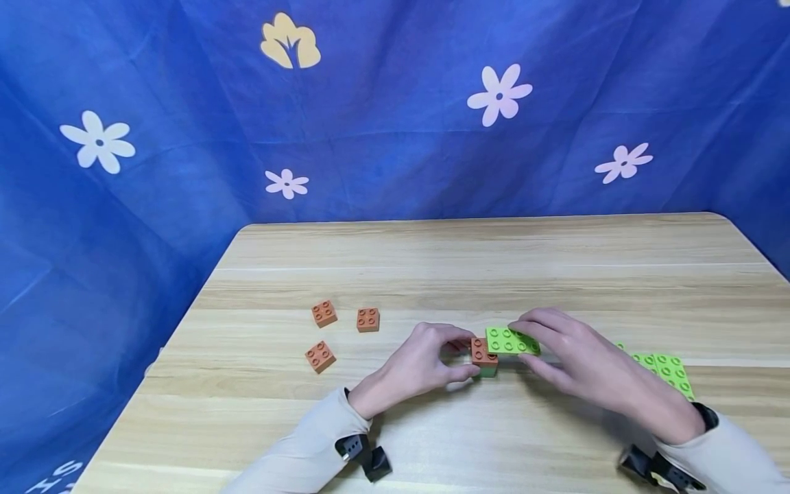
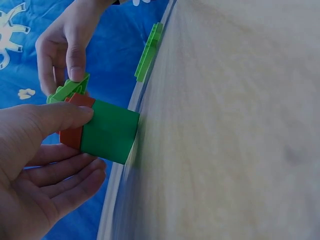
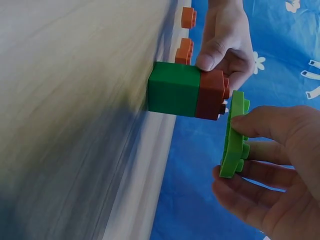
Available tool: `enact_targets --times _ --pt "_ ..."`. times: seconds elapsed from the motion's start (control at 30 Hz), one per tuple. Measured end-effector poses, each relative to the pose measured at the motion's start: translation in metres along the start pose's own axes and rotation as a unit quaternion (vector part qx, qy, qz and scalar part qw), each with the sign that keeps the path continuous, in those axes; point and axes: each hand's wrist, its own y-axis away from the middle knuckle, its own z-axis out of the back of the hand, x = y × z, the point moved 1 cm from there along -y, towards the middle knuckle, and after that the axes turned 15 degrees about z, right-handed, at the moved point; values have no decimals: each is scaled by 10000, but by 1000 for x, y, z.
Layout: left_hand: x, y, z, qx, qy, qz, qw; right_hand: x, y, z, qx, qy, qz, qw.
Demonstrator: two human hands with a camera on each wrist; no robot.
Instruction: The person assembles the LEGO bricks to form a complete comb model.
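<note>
A tall dark green block [image 3: 173,90] stands on the table with a reddish-brown four-stud brick [image 3: 210,95] on top of it. My left hand [image 1: 426,363] pinches this stack by its sides, thumb and fingers at the brown brick. In my right hand [image 1: 574,353] a flat lime-green building plate [image 1: 503,341] is pinched between thumb and fingers. One end of the plate overlaps the brown brick's studs in the head view; the rest juts out to the right. From the right wrist, the plate appears slightly tilted, close over those studs.
Three loose brown bricks, the nearest of them a four-stud brick [image 1: 320,357], lie to the left on the wooden table [image 1: 432,274]. More lime-green plates [image 1: 673,374] lie at the right, partly behind my right forearm. A blue flowered cloth [image 1: 395,103] hangs behind the table.
</note>
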Motion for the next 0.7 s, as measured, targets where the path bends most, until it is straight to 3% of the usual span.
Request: enact_targets --times 0.43,0.7 --pt "-1 3 3 -16 -64 0 10000 4 -5 -4 79 -34 -11 10000" --pt "-5 5 13 -216 81 -300 9993 6 -9 -7 85 -107 57 9999"
